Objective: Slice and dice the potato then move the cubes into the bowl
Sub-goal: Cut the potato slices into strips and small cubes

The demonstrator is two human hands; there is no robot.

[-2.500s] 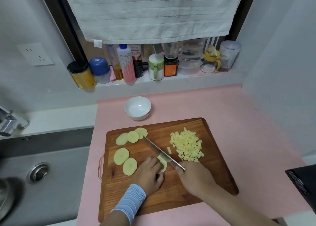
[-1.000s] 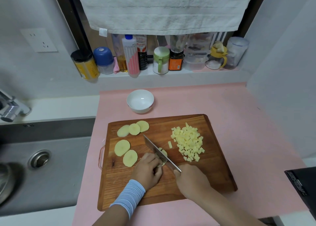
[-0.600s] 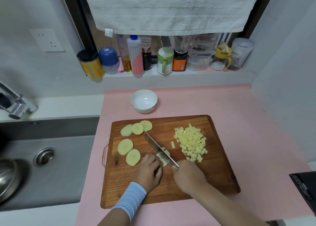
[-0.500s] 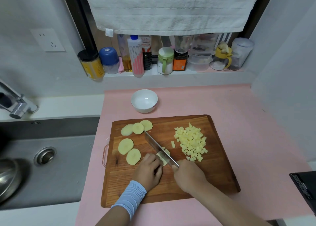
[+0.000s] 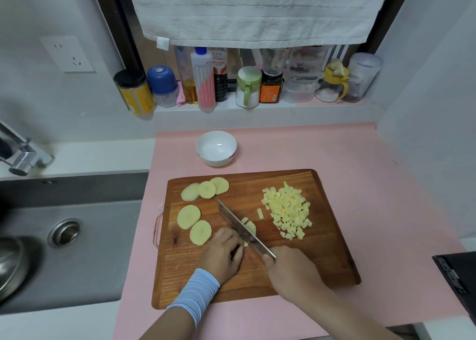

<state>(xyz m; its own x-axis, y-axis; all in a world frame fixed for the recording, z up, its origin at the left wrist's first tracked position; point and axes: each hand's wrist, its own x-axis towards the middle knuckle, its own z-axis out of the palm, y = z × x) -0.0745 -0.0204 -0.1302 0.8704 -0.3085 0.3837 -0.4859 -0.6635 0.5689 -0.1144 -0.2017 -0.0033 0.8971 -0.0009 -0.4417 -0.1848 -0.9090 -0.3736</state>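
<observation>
With the potato slice (image 5: 250, 226) at lower centre of the frame on the wooden cutting board (image 5: 324, 252), pinned by the curled fingers of our left hand (image 5: 222, 256), and our right hand (image 5: 291, 270) gripping the knife (image 5: 238, 222) by its handle, we should cut even strips, blade vertical, knuckles clear, beside the cube pile (image 5: 287, 209).

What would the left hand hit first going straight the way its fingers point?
Probably the knife, its blade standing right against the left hand where it holds the potato piece; depth unclear.

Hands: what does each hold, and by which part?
Right hand grips the knife by its handle end; left hand holds the slice at its near end.
</observation>
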